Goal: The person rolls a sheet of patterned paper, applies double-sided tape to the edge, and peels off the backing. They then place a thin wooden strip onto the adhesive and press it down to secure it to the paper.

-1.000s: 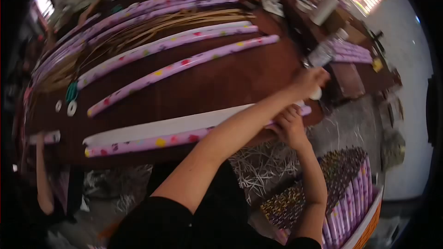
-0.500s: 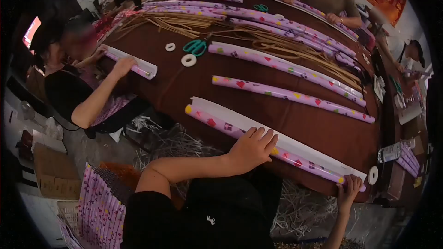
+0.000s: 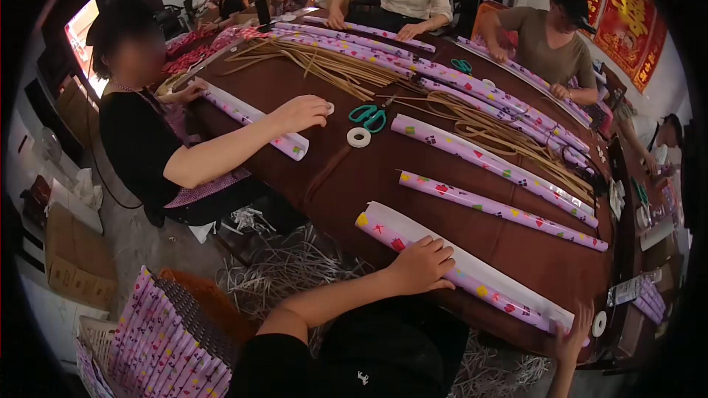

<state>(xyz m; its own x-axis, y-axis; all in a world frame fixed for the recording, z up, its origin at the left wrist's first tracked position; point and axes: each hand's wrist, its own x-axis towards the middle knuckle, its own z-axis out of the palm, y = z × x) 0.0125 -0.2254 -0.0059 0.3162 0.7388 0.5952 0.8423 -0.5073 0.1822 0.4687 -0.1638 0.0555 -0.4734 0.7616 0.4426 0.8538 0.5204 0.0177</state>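
My left hand (image 3: 422, 265) is curled over a purple patterned roll (image 3: 501, 302) near its middle, and a white sheet edge stands up along the roll's far side. At the roll's right end is my right hand (image 3: 573, 330), its fingers stretched out and slightly blurred against the paper. Just right of that end lies a white tape ring (image 3: 599, 323). Beyond the held roll, a thinner patterned roll (image 3: 501, 211) and a thicker one (image 3: 490, 166) rest on the brown table (image 3: 332, 199).
Green-handled scissors (image 3: 367, 116) and another tape ring (image 3: 358, 137) lie mid-table near brown strips (image 3: 317, 66). A co-worker (image 3: 136, 125) at the left reaches over the table. More people sit across it. Finished-looking rolls (image 3: 158, 346) stack at the lower left.
The view has tilted up and shifted left. My right hand's fingers have straightened from their curl. The left co-worker's hand has lifted off their roll and holds a small white ring.
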